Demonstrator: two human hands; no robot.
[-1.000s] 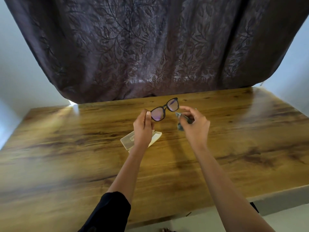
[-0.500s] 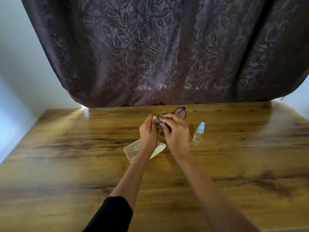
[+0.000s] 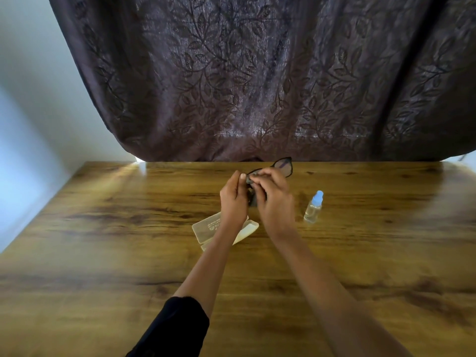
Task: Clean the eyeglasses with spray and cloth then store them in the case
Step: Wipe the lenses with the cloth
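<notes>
Head view: the left hand pinches the black-framed eyeglasses; the right hand pinches a dark grey cloth over one lens. Rub gently, bracing the frame.

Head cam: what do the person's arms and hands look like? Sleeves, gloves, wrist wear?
Both are bare: the left hand and right hand show no gloves, rings or watch. A black sleeve ends around the left elbow, leaving the left forearm uncovered. The right arm shows no sleeve in frame.
</notes>
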